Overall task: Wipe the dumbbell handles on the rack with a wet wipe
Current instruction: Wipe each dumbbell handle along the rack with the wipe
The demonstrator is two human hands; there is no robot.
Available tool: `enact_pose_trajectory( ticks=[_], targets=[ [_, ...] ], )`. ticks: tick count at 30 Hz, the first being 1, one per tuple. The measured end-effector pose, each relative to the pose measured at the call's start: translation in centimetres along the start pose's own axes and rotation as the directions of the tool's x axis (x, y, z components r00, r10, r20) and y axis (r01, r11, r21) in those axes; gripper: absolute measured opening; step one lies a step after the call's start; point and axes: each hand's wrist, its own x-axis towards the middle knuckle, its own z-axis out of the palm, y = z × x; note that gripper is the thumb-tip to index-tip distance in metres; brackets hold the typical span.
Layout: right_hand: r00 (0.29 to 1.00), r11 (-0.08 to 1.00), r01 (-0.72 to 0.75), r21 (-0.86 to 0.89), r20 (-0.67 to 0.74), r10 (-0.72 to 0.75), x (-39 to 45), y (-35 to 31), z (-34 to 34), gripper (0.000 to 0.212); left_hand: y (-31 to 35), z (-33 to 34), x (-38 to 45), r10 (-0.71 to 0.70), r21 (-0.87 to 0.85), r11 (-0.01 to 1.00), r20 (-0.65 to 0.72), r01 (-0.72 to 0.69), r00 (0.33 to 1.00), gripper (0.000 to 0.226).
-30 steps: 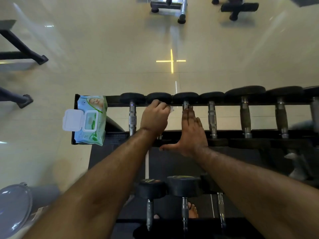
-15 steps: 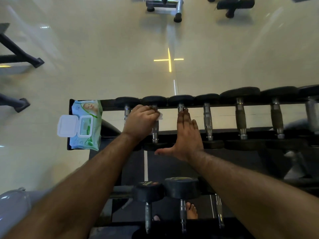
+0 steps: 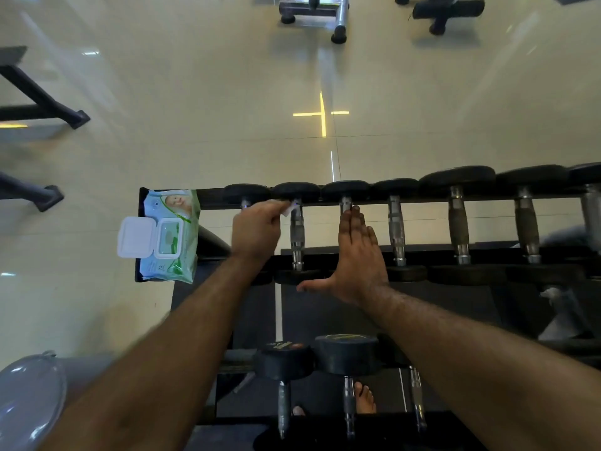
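Observation:
A black rack (image 3: 507,200) carries a row of dumbbells with chrome handles on its top tier. My left hand (image 3: 257,227) grips a small white wet wipe (image 3: 288,209) over the leftmost dumbbell's handle, which it mostly hides; only the far chrome end (image 3: 244,203) shows. The second dumbbell handle (image 3: 297,237) is bare just right of that hand. My right hand (image 3: 356,252) lies flat with straight fingers along the third dumbbell handle (image 3: 345,201), thumb spread to the left.
An open pack of wet wipes (image 3: 166,236) lies on the rack's left end. Heavier dumbbells (image 3: 457,219) continue to the right. Lower-tier dumbbells (image 3: 346,356) sit near my bare foot (image 3: 365,398). A grey bin lid (image 3: 29,395) is at lower left; gym machine feet (image 3: 338,27) stand beyond.
My left hand with the wipe has shifted left from the second dumbbell's handle to the leftmost one, uncovering the second handle. My right hand stays flat on the third handle.

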Motion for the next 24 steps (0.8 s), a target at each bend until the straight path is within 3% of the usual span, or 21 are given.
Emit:
enact_pose_trajectory(
  ticks=[4,6,9,10,14,15,17,19,22,23,24],
  targets=[
    [1.000,1.000,0.006,0.007,0.000,-0.006,0.1,0.1,0.1,0.178,1.8,1.1,-3.2,-0.215,-0.193,0.950,0.176,0.247,0.961,0.026],
    [1.000,1.000,0.013,0.005,0.001,-0.013,0.2,0.2,0.2,0.177,1.3,0.2,-4.3,-0.153,-0.115,0.975,0.284,0.192,0.947,0.027],
    [1.000,1.000,0.017,0.000,-0.003,-0.017,0.2,0.2,0.3,0.177,0.8,-2.0,-4.4,-0.070,0.049,0.997,0.565,0.051,0.822,0.033],
    [1.000,1.000,0.016,-0.001,-0.004,-0.016,0.2,0.2,0.3,0.177,1.0,-2.3,-4.0,-0.066,0.052,0.998,0.594,0.044,0.801,0.031],
    [1.000,1.000,0.007,0.004,0.011,-0.007,0.1,0.1,0.2,0.178,3.1,-1.7,-1.7,0.040,-0.016,0.999,0.548,-0.037,0.835,0.025],
    [1.000,1.000,0.004,0.006,0.014,-0.005,0.0,0.1,0.1,0.178,3.5,-1.1,-1.4,0.098,0.006,0.992,0.608,-0.128,0.788,0.026],
    [1.000,1.000,0.002,0.012,0.013,-0.002,0.0,0.1,0.0,0.178,3.8,-0.3,-1.2,0.167,0.062,0.943,0.759,-0.326,0.629,0.031],
    [1.000,1.000,0.000,0.014,0.011,0.000,0.0,0.1,-0.1,0.179,3.4,-0.7,-1.0,0.156,0.082,0.922,0.817,-0.378,0.555,0.032],
    [1.000,1.000,0.000,0.005,0.014,0.000,0.0,0.0,-0.1,0.178,1.6,-2.7,-0.5,0.061,0.146,0.940,0.818,-0.310,0.571,0.023],
    [1.000,1.000,0.001,0.002,0.011,-0.001,0.0,0.1,0.0,0.179,1.1,-3.4,-0.4,0.037,0.144,0.958,0.798,-0.249,0.601,0.018],
    [1.000,1.000,0.003,-0.002,0.004,-0.003,0.0,0.1,0.0,0.178,0.8,-3.7,-0.3,0.028,0.113,0.980,0.740,-0.165,0.672,0.015]
  ],
)
